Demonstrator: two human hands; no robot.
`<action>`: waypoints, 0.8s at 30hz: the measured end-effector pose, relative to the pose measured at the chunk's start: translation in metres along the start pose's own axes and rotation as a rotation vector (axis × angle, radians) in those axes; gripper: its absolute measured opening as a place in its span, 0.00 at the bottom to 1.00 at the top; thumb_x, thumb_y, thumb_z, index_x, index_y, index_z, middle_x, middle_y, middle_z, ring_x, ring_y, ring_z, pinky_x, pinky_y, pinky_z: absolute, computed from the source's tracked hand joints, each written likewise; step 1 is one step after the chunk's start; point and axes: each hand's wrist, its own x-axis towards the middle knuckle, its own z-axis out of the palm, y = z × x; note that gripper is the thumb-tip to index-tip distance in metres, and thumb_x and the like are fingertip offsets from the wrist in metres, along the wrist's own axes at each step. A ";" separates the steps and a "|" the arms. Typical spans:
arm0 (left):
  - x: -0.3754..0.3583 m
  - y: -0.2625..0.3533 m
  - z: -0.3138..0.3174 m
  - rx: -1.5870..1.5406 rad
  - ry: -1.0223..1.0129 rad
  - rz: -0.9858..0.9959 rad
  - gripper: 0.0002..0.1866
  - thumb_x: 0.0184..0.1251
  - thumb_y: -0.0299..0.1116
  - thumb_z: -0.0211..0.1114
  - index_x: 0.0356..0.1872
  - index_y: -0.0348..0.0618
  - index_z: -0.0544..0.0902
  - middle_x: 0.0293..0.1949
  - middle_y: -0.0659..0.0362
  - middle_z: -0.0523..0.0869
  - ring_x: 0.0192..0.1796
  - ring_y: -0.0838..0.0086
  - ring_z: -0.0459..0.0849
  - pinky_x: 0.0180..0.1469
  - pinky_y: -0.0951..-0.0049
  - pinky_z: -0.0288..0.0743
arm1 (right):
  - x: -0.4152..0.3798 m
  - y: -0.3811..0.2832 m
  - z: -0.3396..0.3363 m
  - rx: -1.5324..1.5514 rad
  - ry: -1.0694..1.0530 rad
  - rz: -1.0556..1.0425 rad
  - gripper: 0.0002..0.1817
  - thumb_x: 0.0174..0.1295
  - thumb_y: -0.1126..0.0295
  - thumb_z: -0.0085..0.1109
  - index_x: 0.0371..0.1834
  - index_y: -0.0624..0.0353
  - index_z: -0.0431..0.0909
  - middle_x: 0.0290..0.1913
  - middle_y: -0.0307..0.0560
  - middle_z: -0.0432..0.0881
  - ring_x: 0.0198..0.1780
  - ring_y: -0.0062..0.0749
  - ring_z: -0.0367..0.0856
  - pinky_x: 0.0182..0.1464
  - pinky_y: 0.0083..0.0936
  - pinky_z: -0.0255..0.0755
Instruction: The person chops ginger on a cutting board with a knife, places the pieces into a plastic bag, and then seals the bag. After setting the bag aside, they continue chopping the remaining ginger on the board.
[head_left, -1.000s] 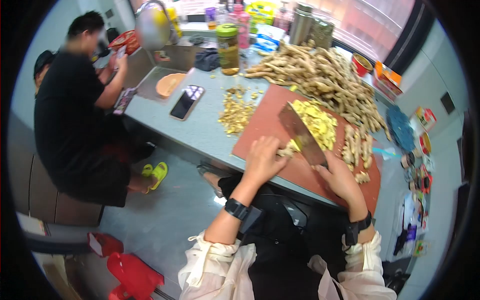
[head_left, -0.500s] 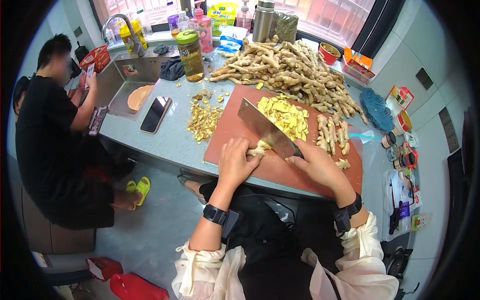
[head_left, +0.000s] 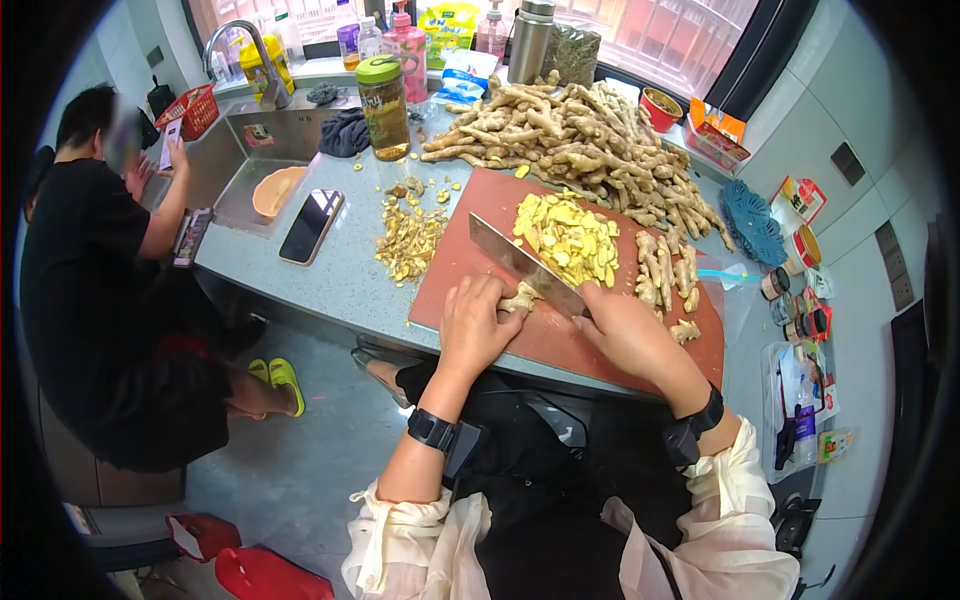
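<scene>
My left hand [head_left: 478, 322] presses a piece of ginger [head_left: 521, 298] on the reddish-brown cutting board [head_left: 460, 262], its fingers bent around the near end. My right hand [head_left: 622, 328] grips a cleaver [head_left: 522, 262], whose broad blade slants up to the left just beyond that piece. Behind the blade lies a heap of yellow ginger slices [head_left: 572, 236]. Whole ginger pieces [head_left: 655, 270] rest on the board's right side, and a small knob [head_left: 685, 331] sits nearer my right hand.
A large ginger pile [head_left: 590, 140] covers the back counter. Left of the board are trimmings [head_left: 410, 240], a phone [head_left: 312, 227], a green-lidded bottle [head_left: 384, 110] and the sink [head_left: 235, 190]. A blue dish [head_left: 750, 222] is at right. Another person [head_left: 110, 280] holds a phone at far left.
The cleaver blade has shifted slightly left and down with my right hand. My left hand stays on the ginger. The other person's head and phone have moved a little left.
</scene>
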 end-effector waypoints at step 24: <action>0.001 -0.005 0.002 0.007 0.004 0.023 0.13 0.51 0.36 0.76 0.33 0.44 0.82 0.33 0.58 0.81 0.42 0.60 0.79 0.46 0.60 0.68 | 0.037 -0.016 0.022 0.003 0.016 -0.008 0.15 0.68 0.64 0.58 0.47 0.64 0.67 0.35 0.66 0.83 0.41 0.66 0.82 0.43 0.55 0.74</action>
